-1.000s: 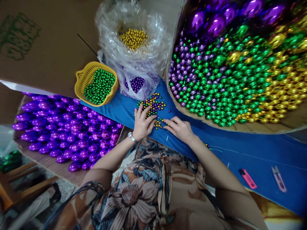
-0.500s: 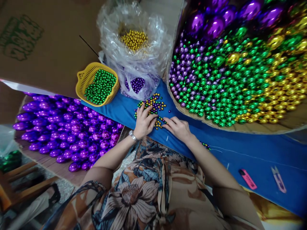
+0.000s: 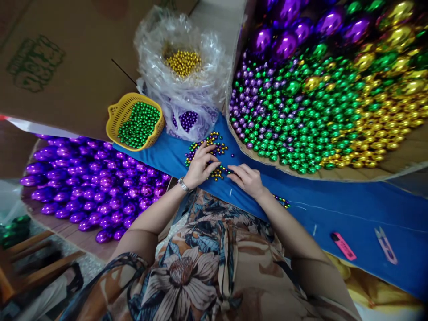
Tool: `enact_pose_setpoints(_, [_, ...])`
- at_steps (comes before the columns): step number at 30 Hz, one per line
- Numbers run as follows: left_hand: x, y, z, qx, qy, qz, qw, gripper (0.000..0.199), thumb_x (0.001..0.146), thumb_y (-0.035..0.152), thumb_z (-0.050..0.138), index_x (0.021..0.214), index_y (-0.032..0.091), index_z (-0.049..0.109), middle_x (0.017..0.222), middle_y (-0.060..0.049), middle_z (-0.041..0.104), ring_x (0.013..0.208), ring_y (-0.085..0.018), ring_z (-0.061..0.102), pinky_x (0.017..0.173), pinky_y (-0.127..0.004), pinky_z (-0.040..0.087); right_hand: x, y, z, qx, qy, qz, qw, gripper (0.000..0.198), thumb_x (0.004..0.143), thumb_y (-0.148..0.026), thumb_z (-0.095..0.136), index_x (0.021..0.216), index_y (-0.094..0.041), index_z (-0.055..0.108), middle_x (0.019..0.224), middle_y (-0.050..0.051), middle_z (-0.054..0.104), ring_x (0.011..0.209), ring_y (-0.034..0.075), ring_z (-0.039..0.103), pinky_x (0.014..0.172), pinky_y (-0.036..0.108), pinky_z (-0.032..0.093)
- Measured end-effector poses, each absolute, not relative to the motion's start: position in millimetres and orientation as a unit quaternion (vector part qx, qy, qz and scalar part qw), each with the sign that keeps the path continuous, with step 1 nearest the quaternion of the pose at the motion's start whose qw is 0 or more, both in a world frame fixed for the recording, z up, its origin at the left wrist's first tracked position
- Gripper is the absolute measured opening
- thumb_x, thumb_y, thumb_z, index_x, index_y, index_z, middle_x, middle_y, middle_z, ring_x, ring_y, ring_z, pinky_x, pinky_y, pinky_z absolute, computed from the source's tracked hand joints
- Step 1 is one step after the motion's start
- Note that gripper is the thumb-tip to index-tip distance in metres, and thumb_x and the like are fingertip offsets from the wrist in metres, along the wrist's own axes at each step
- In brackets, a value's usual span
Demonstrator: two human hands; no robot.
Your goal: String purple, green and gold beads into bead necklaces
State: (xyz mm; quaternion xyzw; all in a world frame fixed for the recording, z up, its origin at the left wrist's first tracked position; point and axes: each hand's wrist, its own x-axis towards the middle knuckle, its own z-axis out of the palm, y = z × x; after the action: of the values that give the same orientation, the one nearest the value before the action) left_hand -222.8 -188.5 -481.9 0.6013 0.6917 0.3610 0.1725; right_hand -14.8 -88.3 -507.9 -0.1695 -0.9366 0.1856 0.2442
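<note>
My left hand (image 3: 199,166), with a metal watch (image 3: 183,184) on its wrist, rests over a small pile of loose gold, green and purple beads (image 3: 219,147) on the blue cloth (image 3: 174,158). Its fingers are stretched over the beads, thumb apart. Just right of the pile, my right hand (image 3: 248,179) has its thumb and fingertips pinched together beside a few beads; what lies in the pinch is too small to make out. Behind the right forearm, a short string of beads (image 3: 282,201) trails a white thread (image 3: 337,216) rightwards over the cloth.
A yellow basket (image 3: 112,127) holds green beads. Beside it are clear bags (image 3: 147,49) of gold and purple beads. Cardboard boxes of shiny balls (image 3: 310,120) and purple ornaments (image 3: 100,187) flank the cloth. A pink box cutter (image 3: 344,246) and thread snips (image 3: 386,247) lie right.
The view has shifted slightly. My left thumb and fingers have moved a little over the bead pile; my right hand stays pinched at nearly the same spot.
</note>
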Motion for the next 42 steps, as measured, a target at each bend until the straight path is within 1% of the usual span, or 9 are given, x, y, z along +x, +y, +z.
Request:
enact_pose_setpoints(7, [-221.5, -184.5, -476.5, 0.575, 0.686, 0.388, 0.219, 0.034, 0.092, 0.051, 0.052, 0.080, 0.020, 0.059, 0.133, -0.010, 0.060, 0.138, -0.027, 0.042, 0.114, -0.054, 0.035, -12.9, -83.7, -494.8, -0.234, -0.843, 0.431, 0.222, 0.042, 0.101, -0.043, 0.033, 0.110, -0.018, 0.066, 0.082, 0.003, 0.070, 0.070, 0.011, 0.063, 0.068, 0.022, 0.049])
enact_pose_setpoints(12, [-215.5, -181.5, -474.9, 0.571, 0.683, 0.403, 0.211, 0.030, 0.095, 0.046, 0.049, 0.080, 0.020, 0.054, 0.129, -0.010, 0.062, 0.134, -0.024, 0.047, 0.112, -0.051, 0.038, -13.2, -81.7, -488.5, -0.316, -0.676, 0.647, 0.155, 0.050, 0.098, -0.057, 0.033, 0.113, -0.020, 0.063, 0.074, -0.002, 0.064, 0.047, 0.005, 0.047, 0.045, 0.017, 0.041])
enact_pose_setpoints(17, [-213.4, -180.5, -472.9, 0.584, 0.677, 0.403, 0.195, 0.025, 0.095, 0.040, 0.048, 0.080, 0.021, 0.051, 0.125, -0.010, 0.063, 0.132, -0.023, 0.048, 0.111, -0.049, 0.038, -13.5, -79.2, -483.6, -0.312, -0.605, 0.726, 0.095, 0.063, 0.092, -0.068, 0.033, 0.114, -0.018, 0.063, 0.070, 0.000, 0.065, 0.044, 0.006, 0.041, 0.037, 0.016, 0.036])
enact_pose_setpoints(22, [-213.1, -181.1, -472.2, 0.581, 0.687, 0.395, 0.183, 0.026, 0.096, 0.040, 0.045, 0.079, 0.021, 0.049, 0.123, -0.010, 0.063, 0.123, -0.023, 0.054, 0.108, -0.048, 0.041, -7.6, -78.9, -477.2, -0.307, -0.632, 0.708, 0.072, 0.057, 0.092, -0.064, 0.041, 0.120, -0.019, 0.062, 0.075, 0.001, 0.069, 0.050, 0.006, 0.048, 0.041, 0.015, 0.041])
enact_pose_setpoints(28, [-211.4, -182.9, -473.3, 0.556, 0.684, 0.428, 0.202, 0.029, 0.097, 0.043, 0.043, 0.078, 0.022, 0.047, 0.120, -0.010, 0.064, 0.120, -0.022, 0.056, 0.103, -0.045, 0.045, 4.3, -75.1, -464.1, -0.307, -0.700, 0.644, 0.046, 0.054, 0.098, -0.058, 0.031, 0.125, -0.021, 0.060, 0.081, 0.002, 0.072, 0.044, 0.006, 0.051, 0.048, 0.020, 0.044])
enact_pose_setpoints(31, [-207.3, -183.6, -471.5, 0.556, 0.676, 0.436, 0.209, 0.028, 0.097, 0.042, 0.043, 0.078, 0.022, 0.047, 0.120, -0.010, 0.064, 0.118, -0.021, 0.057, 0.104, -0.045, 0.045, 3.7, -71.7, -452.4, -0.281, -0.828, 0.484, 0.023, 0.046, 0.099, -0.050, 0.033, 0.123, -0.023, 0.062, 0.096, 0.003, 0.073, 0.068, 0.012, 0.066, 0.067, 0.026, 0.050])
enact_pose_setpoints(34, [-197.7, -183.3, -467.6, 0.563, 0.671, 0.438, 0.203, 0.027, 0.097, 0.041, 0.043, 0.079, 0.021, 0.048, 0.119, -0.010, 0.064, 0.120, -0.021, 0.056, 0.106, -0.046, 0.044, -9.7, -75.3, -442.3, -0.249, -0.905, 0.344, 0.025, 0.044, 0.098, -0.049, 0.039, 0.131, -0.025, 0.057, 0.116, 0.005, 0.069, 0.098, 0.019, 0.066, 0.080, 0.031, 0.049])
enact_pose_setpoints(38, [-188.0, -182.9, -462.3, 0.578, 0.672, 0.423, 0.188, 0.024, 0.097, 0.038, 0.043, 0.080, 0.022, 0.048, 0.122, -0.009, 0.062, 0.129, -0.022, 0.049, 0.108, -0.047, 0.042, -25.5, -87.2, -440.7, -0.210, -0.924, 0.319, 0.033, 0.040, 0.100, -0.044, 0.036, 0.124, -0.023, 0.060, 0.110, 0.005, 0.070, 0.095, 0.017, 0.066, 0.078, 0.028, 0.048])
enact_pose_setpoints(42, [-202.1, -185.0, -464.2, 0.561, 0.686, 0.436, 0.156, 0.025, 0.097, 0.038, 0.043, 0.079, 0.022, 0.047, 0.117, -0.009, 0.064, 0.123, -0.022, 0.054, 0.106, -0.046, 0.043, 9.5, -81.6, -448.7, -0.206, -0.927, 0.311, 0.041, 0.036, 0.101, -0.039, 0.036, 0.115, -0.023, 0.065, 0.112, 0.004, 0.071, 0.097, 0.016, 0.067, 0.081, 0.027, 0.048])
